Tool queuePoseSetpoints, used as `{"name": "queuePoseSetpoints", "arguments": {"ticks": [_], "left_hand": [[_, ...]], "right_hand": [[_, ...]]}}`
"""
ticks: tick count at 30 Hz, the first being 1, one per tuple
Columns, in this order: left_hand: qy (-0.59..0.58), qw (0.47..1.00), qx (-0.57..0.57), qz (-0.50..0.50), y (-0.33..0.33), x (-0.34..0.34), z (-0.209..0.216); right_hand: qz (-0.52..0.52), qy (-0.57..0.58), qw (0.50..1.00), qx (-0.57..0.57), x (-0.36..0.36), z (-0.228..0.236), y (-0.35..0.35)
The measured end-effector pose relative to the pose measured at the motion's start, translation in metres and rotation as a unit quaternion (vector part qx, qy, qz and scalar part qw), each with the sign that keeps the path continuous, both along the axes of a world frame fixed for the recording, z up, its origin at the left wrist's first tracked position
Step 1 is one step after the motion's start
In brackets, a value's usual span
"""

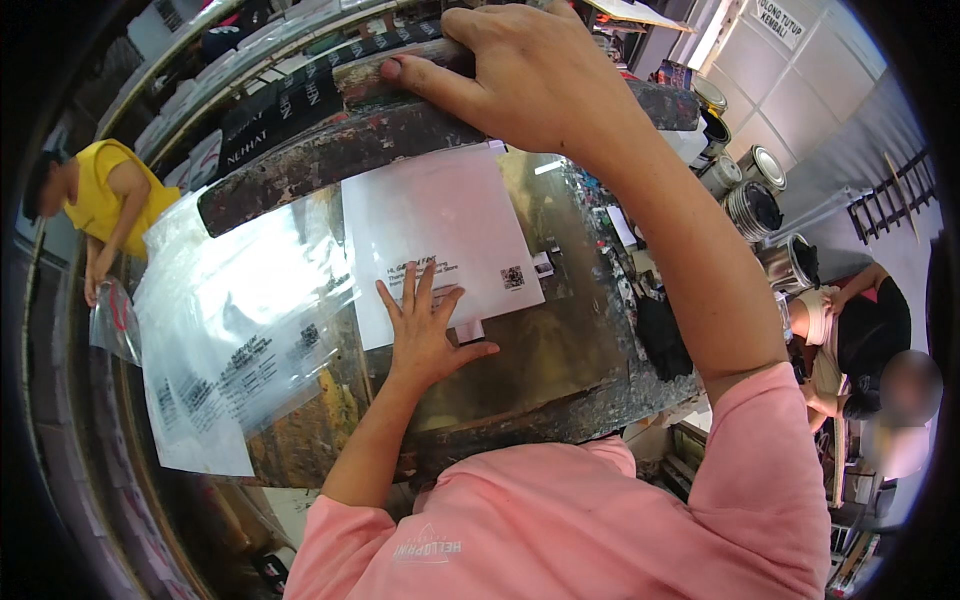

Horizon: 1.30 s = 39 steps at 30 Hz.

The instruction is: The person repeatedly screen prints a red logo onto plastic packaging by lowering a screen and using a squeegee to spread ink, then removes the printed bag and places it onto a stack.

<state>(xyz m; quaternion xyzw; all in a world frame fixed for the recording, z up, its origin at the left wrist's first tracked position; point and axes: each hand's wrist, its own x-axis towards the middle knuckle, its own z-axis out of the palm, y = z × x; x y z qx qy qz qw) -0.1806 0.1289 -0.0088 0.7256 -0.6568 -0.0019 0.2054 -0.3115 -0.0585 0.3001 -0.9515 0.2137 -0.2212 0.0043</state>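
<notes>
My left hand (428,328) lies with fingers spread on the lower part of a white printed sheet (440,215), which may be a flat plastic bag. The sheet carries dark text and a small square code, and it rests on a stained, brownish table plate (540,350). My right hand (530,75) reaches up to a dark, ink-crusted frame (300,165) beyond the sheet. Its thumb lies along a worn wooden bar (400,75) at the frame, and the other fingers curl over the far side, partly hidden. Left of the sheet, glossy printed plastic bags (240,330) overlap in a pile.
Several paint cans (765,168) stand at the right, by a dark cloth (662,330). At the left, a person in yellow (115,190) holds a clear bag (115,320) near long racks. Another person in black (870,330) is at the far right.
</notes>
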Motion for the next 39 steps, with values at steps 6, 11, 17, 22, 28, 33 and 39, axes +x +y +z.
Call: {"name": "queuePoseSetpoints", "arguments": {"ticks": [6, 11, 17, 22, 28, 33, 39], "left_hand": [[-0.003, 1.000, -0.011, -0.025, 0.002, -0.005, -0.003], [0.257, 0.936, -0.182, 0.156, 0.025, 0.027, 0.030], [0.535, 0.808, -0.124, 0.215, 0.064, 0.058, 0.088], [0.068, 0.960, -0.035, 0.271, 0.101, 0.049, -0.001], [0.112, 0.952, 0.000, 0.284, 0.109, 0.048, -0.017], [0.076, 0.961, -0.014, 0.265, 0.112, 0.053, -0.020], [0.211, 0.934, -0.122, 0.261, 0.122, 0.043, -0.038]], "right_hand": [[-0.008, 0.007, 1.000, 0.006, 0.000, -0.002, 0.000], [-0.039, -0.019, 0.997, -0.063, 0.007, -0.026, -0.004], [0.020, 0.280, 0.952, 0.119, -0.006, -0.119, -0.019], [0.034, 0.149, 0.987, 0.048, -0.035, -0.245, 0.025], [-0.003, 0.150, 0.988, 0.019, 0.001, -0.270, 0.013], [0.001, 0.029, 0.998, -0.063, 0.102, -0.295, -0.124], [0.038, 0.197, 0.979, 0.047, 0.190, -0.244, -0.227]]}}
